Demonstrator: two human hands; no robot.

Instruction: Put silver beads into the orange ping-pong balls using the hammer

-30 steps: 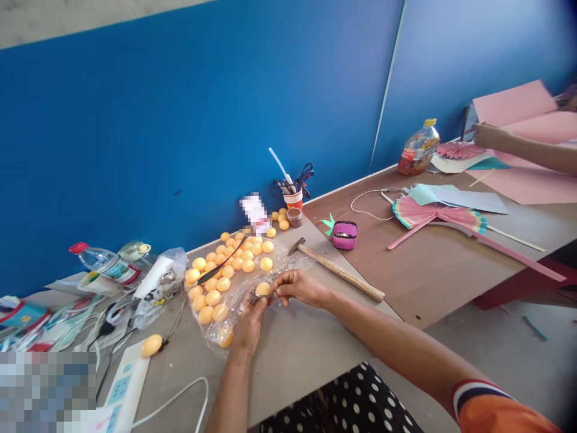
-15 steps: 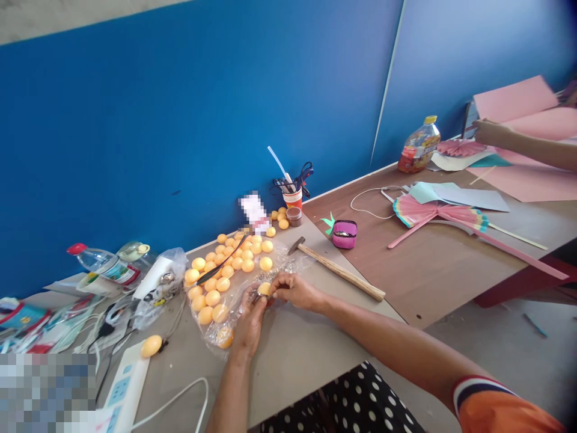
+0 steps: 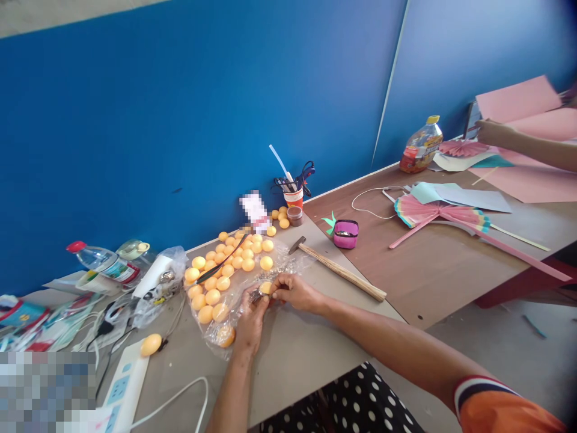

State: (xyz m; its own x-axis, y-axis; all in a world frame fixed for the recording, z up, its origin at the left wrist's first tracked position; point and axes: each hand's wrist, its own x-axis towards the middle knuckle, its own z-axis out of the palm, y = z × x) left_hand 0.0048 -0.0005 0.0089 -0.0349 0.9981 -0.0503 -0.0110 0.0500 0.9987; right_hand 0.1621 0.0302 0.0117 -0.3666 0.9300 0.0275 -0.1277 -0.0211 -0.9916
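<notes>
carefully, i hold one orange ball (image 3: 265, 287) just above the near edge of a clear plastic bag (image 3: 246, 294), between my two hands. my left hand (image 3: 252, 316) is clamped on it, with something small, dark and shiny beside those fingers; my right hand (image 3: 295, 293) has thumb and fingertips pressed together at the ball's right edge, and what they pinch is too small to tell. the bag lies spread on the table (image 3: 293, 373) with many more orange balls; i cannot tell which are inside and which on top. past it, a wood-handled hammer (image 3: 340, 269) lies flat. a paper cup (image 3: 293, 198) holds pens and black-handled things, and a small round tub (image 3: 294, 217) just before it shows brown contents. a purple box (image 3: 346, 236) has shiny bits in it. on the left, a crumpled plastic bag (image 3: 180, 264) wraps a white roll and metallic pieces.
</notes>
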